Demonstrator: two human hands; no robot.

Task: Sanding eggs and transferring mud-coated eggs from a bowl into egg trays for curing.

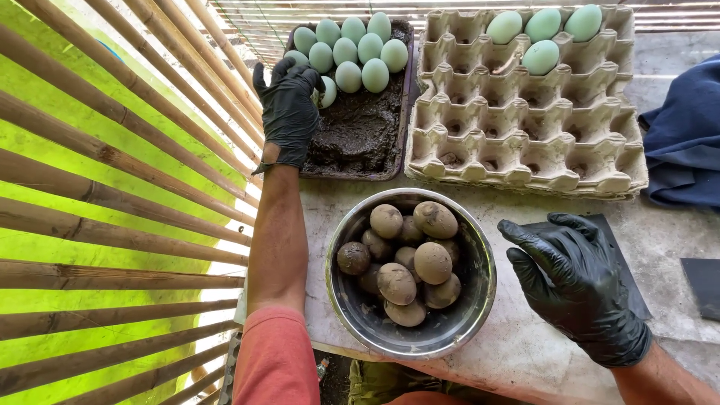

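Observation:
My left hand [289,112] wears a black glove and curls around a pale green egg [327,91] at the left edge of a dark tray [401,142]. That tray holds several pale green eggs [351,46] at its far end and dark mud [360,131] nearer me. My right hand [574,285], also in a black glove, hovers with fingers spread beside a metal bowl [480,300]. The bowl is filled with several mud-coated eggs [409,255]. A grey cardboard egg carton [525,127] sits to the right of the tray, with several pale green eggs [544,34] in its far row.
Bamboo slats [112,187] run along the left with bright green behind them. A dark blue cloth [686,135] lies at the right edge. Flat black pieces [705,277] rest on the stained table top [525,352] near my right hand.

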